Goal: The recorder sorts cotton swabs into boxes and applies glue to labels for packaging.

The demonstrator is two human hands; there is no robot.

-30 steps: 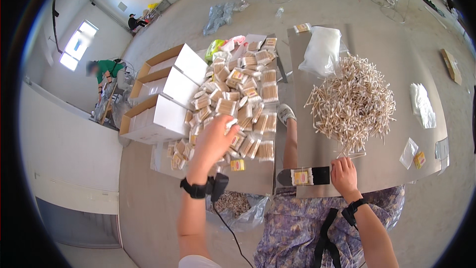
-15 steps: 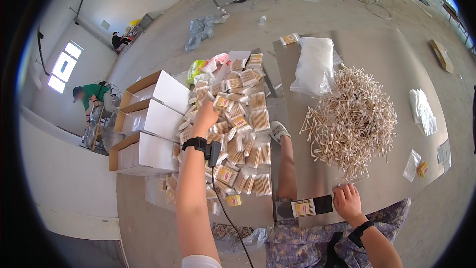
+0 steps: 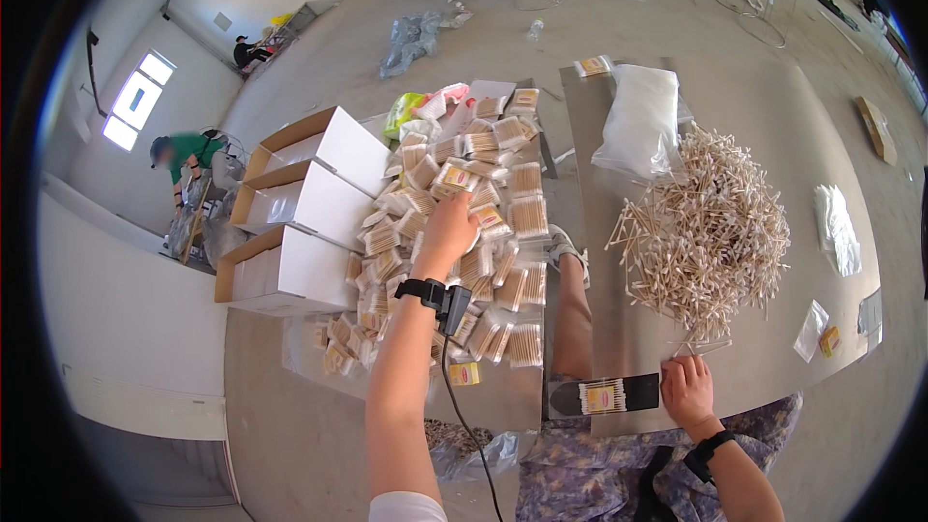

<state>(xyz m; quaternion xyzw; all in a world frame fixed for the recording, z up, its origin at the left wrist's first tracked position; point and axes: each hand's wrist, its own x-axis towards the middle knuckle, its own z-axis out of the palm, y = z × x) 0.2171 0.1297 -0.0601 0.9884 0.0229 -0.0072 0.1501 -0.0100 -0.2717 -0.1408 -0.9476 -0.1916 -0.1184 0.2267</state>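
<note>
My left hand (image 3: 450, 229) rests on a wide heap of bagged cotton swab packs (image 3: 527, 217). Its fingers are partly spread over the packs, and no pack is visibly lifted. Just beyond the fingertips is a pack with a yellow label (image 3: 456, 177). At the near edge of the metal table, my right hand (image 3: 688, 391) is closed, fingers curled down at a few loose cotton swabs (image 3: 704, 345); the grip itself is partly hidden. Left of that hand, a yellow-labelled swab pack (image 3: 602, 396) lies on a black strip (image 3: 640, 391). A big pile of loose swabs (image 3: 710, 227) spreads beyond.
Three open white cartons (image 3: 333, 203) stand left of the packs. Clear plastic bags (image 3: 638, 121) lie behind the loose pile, with more bags (image 3: 836, 230) on the right. A cable (image 3: 454, 425) trails from my left wrist device. A person in green (image 3: 188, 159) bends at far left.
The view has shifted slightly, so the scene sits a little farther right. My left hand has drawn back a little from the yellow-labelled pack. My right hand stays beside the black strip.
</note>
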